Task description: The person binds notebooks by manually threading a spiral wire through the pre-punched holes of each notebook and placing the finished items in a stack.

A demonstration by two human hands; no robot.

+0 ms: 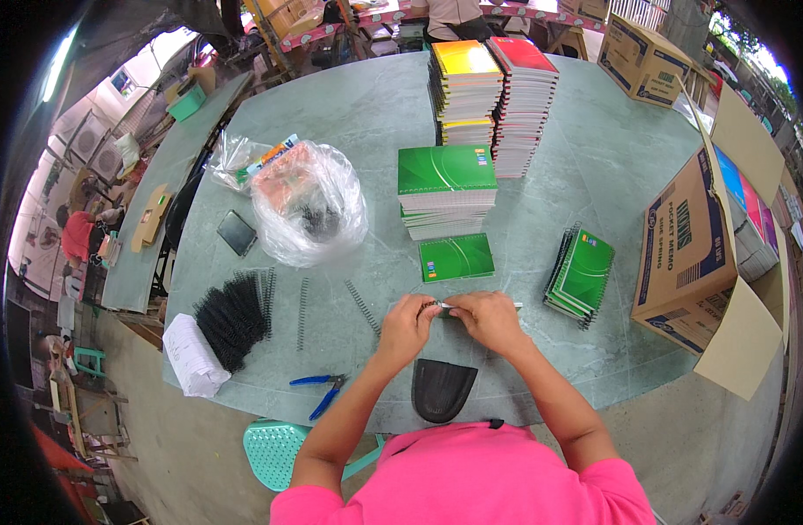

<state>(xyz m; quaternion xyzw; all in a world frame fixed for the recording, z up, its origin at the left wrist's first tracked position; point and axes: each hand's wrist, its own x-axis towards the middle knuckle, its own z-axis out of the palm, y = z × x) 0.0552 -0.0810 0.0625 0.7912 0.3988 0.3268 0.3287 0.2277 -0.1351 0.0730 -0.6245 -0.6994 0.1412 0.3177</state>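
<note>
My left hand [405,327] and my right hand [487,318] meet at the middle of the table's near side. Between their closed fingers is a small notebook [518,305], seen nearly edge-on and mostly hidden. A bit of black spiral coil [430,304] shows at the left fingertips. Just beyond the hands lies a green notebook [456,258], flat in front of a stack of green notebooks [447,171]. To the right, several spiral-bound green notebooks [582,273] form a low pile. Loose black coils [362,306] rest left of my left hand. A black curved pad [443,390] sits nearer me.
Blue-handled pliers [321,392] lie near the front edge. Farther left are a heap of black coils [231,319], a white paper bundle [194,357], a phone [237,233] and a clear plastic bag [309,206]. Tall notebook stacks [524,105] stand behind; an open cardboard box [686,254] is right.
</note>
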